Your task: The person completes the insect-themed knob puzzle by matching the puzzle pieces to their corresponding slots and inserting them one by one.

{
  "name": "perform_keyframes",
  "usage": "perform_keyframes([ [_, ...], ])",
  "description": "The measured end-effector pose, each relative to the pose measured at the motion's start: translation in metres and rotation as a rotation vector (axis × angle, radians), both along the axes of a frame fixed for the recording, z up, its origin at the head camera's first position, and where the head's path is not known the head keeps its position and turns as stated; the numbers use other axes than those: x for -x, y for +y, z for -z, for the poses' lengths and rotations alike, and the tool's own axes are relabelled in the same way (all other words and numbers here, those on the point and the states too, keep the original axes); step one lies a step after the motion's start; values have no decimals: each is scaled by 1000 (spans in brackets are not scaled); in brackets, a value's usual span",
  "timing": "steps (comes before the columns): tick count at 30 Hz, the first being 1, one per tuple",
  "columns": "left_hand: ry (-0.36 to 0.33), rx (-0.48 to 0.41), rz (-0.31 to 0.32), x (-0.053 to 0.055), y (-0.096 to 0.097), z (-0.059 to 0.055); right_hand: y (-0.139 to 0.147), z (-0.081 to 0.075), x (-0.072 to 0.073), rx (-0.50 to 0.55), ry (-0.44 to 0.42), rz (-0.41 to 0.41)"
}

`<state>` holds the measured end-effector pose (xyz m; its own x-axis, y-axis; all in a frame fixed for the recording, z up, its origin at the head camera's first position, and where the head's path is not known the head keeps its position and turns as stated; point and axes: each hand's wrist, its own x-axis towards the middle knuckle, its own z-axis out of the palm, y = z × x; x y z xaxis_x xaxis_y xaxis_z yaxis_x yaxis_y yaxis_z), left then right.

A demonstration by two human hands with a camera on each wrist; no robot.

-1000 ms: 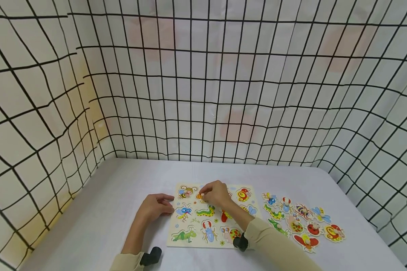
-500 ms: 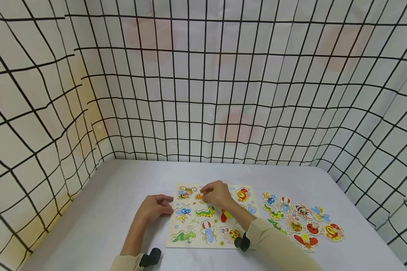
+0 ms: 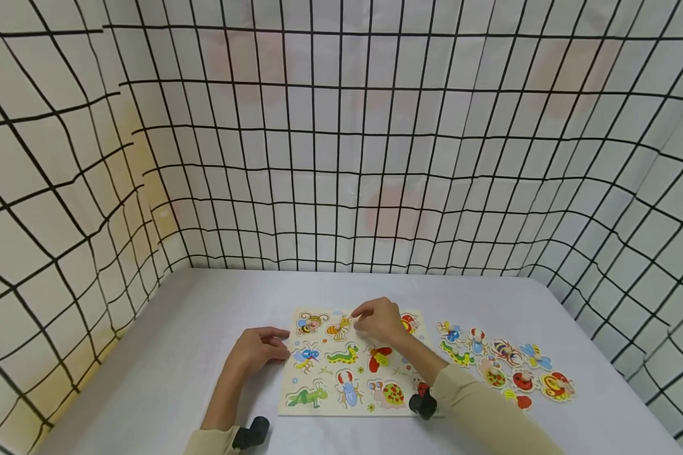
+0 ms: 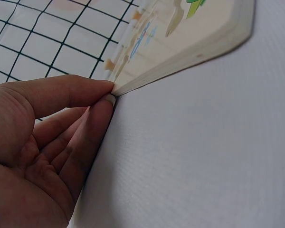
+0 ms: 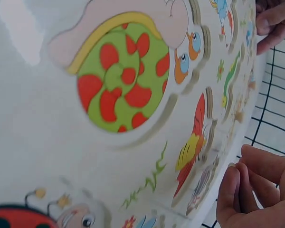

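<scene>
My left hand (image 3: 255, 349) touches the left edge of a cream insect puzzle board (image 3: 324, 411) with thumb and fingertips. Close up in the left wrist view, those fingers meet the board's pale edge (image 4: 194, 59). Over the board's upper middle hovers my right hand (image 3: 380, 321), its thumb and fingers loosely curled with nothing visible between them. Just left of it an orange wasp piece (image 3: 338, 328) sits on the board. A bee piece (image 3: 310, 323) lies at the upper left corner. The right wrist view shows the right hand (image 5: 261, 185) beyond a printed snail (image 5: 126, 78).
Several knobbed insect pieces lie on the white table (image 3: 227, 297) right of the board, among them a ladybird (image 3: 523, 380), a spider (image 3: 506, 352) and a caterpillar (image 3: 456, 355). Black grid netting (image 3: 341, 151) surrounds the table's back and sides.
My right hand has let go of the orange wasp piece and moved right, away from it. The piece stays on the board, now fully visible. The left hand keeps its place.
</scene>
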<state>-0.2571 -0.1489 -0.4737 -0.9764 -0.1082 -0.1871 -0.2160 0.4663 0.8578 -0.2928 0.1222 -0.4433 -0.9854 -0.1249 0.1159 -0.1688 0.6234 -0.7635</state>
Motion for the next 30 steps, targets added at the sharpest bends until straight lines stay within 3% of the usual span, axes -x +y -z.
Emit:
perform_keyframes([
  [4, 3, 4, 3, 1, 0, 0, 8, -5, -2, 10, -4, 23],
  [18, 2, 1, 6, 1, -2, 1, 49, -13, -1, -94, -2, 94],
  [30, 10, 17, 14, -5, -1, -5, 94, -25, -14, -93, -62, 137],
])
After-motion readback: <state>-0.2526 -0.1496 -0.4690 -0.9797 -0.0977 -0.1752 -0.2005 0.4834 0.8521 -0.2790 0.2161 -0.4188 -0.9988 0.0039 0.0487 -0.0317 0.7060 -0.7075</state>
